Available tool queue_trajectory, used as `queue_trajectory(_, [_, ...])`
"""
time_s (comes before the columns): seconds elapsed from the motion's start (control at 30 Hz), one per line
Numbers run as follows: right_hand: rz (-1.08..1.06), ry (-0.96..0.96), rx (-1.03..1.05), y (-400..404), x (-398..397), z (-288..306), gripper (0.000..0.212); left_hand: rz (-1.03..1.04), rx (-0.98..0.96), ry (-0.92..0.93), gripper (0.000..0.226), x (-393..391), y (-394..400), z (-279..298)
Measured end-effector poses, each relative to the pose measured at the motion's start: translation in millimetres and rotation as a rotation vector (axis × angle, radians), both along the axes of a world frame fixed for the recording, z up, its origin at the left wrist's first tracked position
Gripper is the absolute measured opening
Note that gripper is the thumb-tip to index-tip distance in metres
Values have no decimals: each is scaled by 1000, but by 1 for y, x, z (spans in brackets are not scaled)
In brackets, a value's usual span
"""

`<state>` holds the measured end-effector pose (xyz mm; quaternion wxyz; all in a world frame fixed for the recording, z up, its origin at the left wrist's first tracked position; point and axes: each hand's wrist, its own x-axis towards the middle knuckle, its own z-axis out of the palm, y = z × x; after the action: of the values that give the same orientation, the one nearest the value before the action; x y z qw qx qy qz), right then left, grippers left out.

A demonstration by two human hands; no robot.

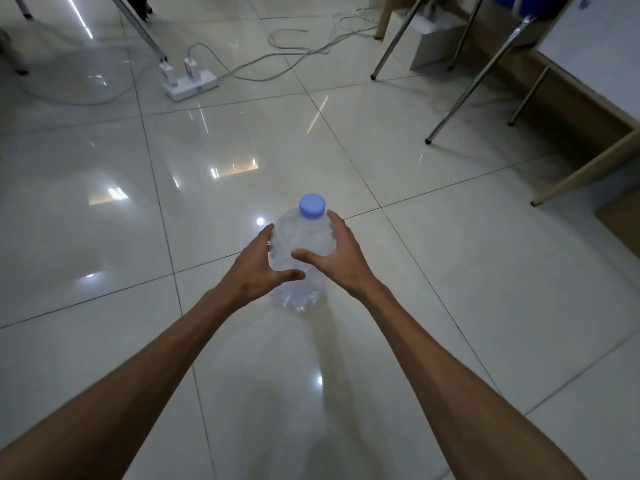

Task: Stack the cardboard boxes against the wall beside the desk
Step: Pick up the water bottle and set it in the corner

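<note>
- Forearms fill the bottom of the view, both stretched forward over the floor (104,209), and your two hands meet on a clear bottle (299,258).
- Your left hand (258,268) cups the bottle's left side, fingers loosely curved, thumb lying across the front.
- Your right hand (337,252) curls over the right shoulder, fingertips just below the blue cap (312,204), thumb across the body.
- That bottle stands roughly upright on the tile, long axis vertical, cap tipped slightly away from you; it sits dead ahead, with neither hand clearly nearer.
- Now the boxes: none lies in reach. One pale box (434,43) sits far off at upper right, behind the chair legs (460,98), under the surface (595,46). A brown corner (620,220) at the right edge may be cardboard; I can't tell.
- So your task things lie forward and right, well apart from both hands, on your right hand's side.
- My read: the bottle is in the way, and once it's shifted you'd swing right.
- Watch the power strip (191,84) and its cable (294,50) on the floor ahead-left.
</note>
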<state>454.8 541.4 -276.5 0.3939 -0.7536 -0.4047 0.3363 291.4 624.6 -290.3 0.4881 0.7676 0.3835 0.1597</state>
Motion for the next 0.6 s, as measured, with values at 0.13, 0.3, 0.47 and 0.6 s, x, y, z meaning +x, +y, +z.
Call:
queue_trajectory(0.13, [-12,29,7,-11,9,21,103,1,9,6,92,8,-8,20])
queue_trajectory(0.3, [-58,38,0,-38,20,77,107,-32,-16,14,93,22,-30,85])
queue_trajectory(0.47, [-122,76,-7,-88,36,174,110,-110,-54,18,94,40,-67,188])
queue_trajectory(0.6, [-184,100,20,-141,49,274,99,-195,-61,12,87,60,-107,286])
